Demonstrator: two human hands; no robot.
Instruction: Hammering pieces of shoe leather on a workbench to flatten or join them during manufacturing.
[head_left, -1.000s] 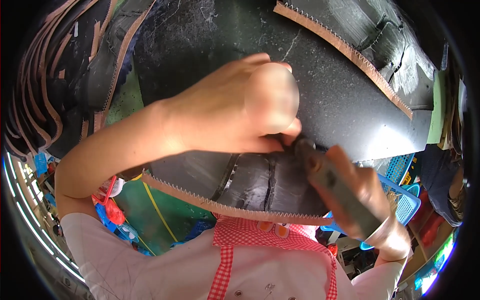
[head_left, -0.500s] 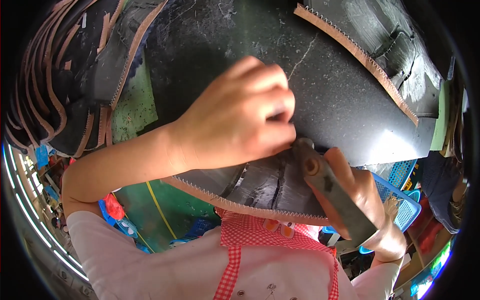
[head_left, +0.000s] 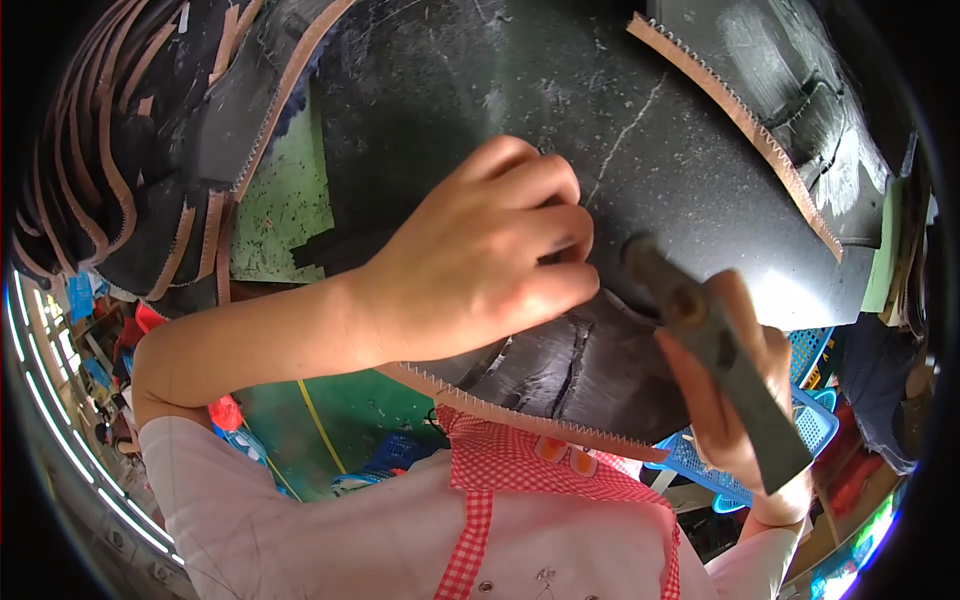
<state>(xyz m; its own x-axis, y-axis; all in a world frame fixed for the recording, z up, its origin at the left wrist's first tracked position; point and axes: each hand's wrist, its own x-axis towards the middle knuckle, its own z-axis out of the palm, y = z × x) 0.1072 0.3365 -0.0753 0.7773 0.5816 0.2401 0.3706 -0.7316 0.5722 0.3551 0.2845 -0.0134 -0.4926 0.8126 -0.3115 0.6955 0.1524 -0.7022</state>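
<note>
A large black sheet (head_left: 640, 130) with a tan zigzag-cut edge lies across the work surface in front of me. My left hand (head_left: 480, 265) presses on it, fingers curled and gripping a fold of the sheet near its middle. My right hand (head_left: 735, 385) holds a pair of dark metal shears (head_left: 715, 340) by the handles, the blades pointing up and left into the sheet right beside my left fingertips. The blade tips are partly hidden behind the sheet. The sheet's near flap (head_left: 560, 375) hangs down toward my chest.
A pile of black pieces with tan edges (head_left: 130, 170) lies at the upper left on a green surface (head_left: 280, 210). Another black piece with a tan zigzag edge (head_left: 790, 110) lies at the upper right. Blue plastic baskets (head_left: 800, 420) sit below at the right.
My left hand has slid up and right along the sheet. The shears have followed, moving further up into the black sheet.
</note>
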